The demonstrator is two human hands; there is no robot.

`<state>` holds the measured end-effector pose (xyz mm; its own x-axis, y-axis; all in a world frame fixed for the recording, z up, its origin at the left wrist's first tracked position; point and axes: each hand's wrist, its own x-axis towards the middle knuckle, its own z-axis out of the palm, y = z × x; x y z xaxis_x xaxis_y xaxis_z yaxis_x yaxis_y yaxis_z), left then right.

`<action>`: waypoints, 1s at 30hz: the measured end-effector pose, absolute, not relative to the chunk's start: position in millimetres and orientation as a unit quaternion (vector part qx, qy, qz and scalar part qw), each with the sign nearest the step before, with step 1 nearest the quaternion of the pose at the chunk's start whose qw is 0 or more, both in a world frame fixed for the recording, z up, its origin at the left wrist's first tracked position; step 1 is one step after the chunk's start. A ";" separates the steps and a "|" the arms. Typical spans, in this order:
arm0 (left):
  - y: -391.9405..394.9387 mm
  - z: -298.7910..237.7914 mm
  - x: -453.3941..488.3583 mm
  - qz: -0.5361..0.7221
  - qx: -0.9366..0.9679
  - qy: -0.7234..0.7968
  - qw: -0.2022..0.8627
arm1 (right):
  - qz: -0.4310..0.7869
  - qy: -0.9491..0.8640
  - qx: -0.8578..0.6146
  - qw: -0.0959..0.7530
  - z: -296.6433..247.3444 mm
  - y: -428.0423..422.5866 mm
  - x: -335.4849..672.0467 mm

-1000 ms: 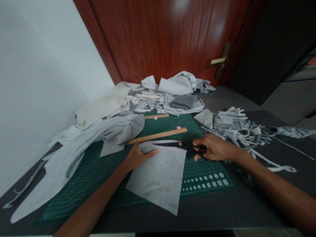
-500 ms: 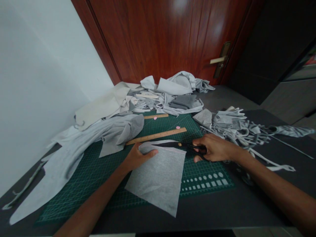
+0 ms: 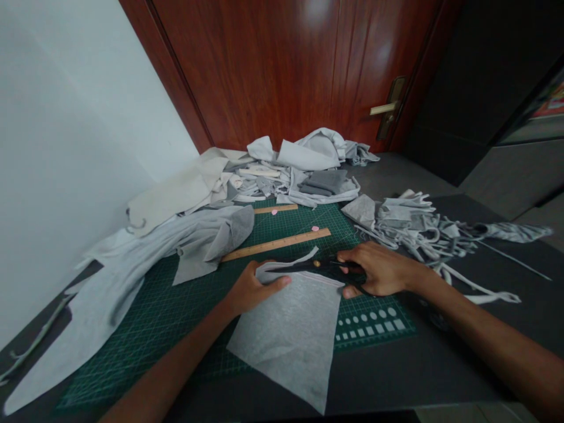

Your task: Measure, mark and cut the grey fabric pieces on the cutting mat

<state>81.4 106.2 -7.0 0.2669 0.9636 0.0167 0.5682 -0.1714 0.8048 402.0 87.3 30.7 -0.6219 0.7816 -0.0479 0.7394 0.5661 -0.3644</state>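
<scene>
My left hand (image 3: pixel 258 289) pinches the top left corner of a light grey fabric piece (image 3: pixel 288 338), thumb on top. The cloth hangs toward me over the mat's near edge. In my right hand (image 3: pixel 374 270) is a pair of black scissors (image 3: pixel 316 264) with a brass-coloured pivot, its handles gripped by the fingers. The blades point left along the fabric's top edge, their tips close to my left fingers. A narrow cut strip (image 3: pixel 307 255) curls up above the blades, its left end still at the left hand. Pinkish lines run along the fabric just below the blades.
A green cutting mat (image 3: pixel 185 317) covers much of the dark table. Beyond the hands lie a wooden ruler (image 3: pixel 277 244) and a second ruler (image 3: pixel 282 208). Grey cloth (image 3: pixel 114 294) spreads left, a scrap pile (image 3: pixel 409 220) sits right, and folded fabric (image 3: pixel 312 153) lies by the door.
The scissors have moved left along the fabric's top edge. A strip now stands loose above the blades, and the cloth has shifted slightly right and toward me.
</scene>
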 end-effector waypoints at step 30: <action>105.4 -9.0 87.8 0.290 0.705 0.501 0.410 | 0.165 -0.883 -0.435 0.063 28.7 84.9 397.7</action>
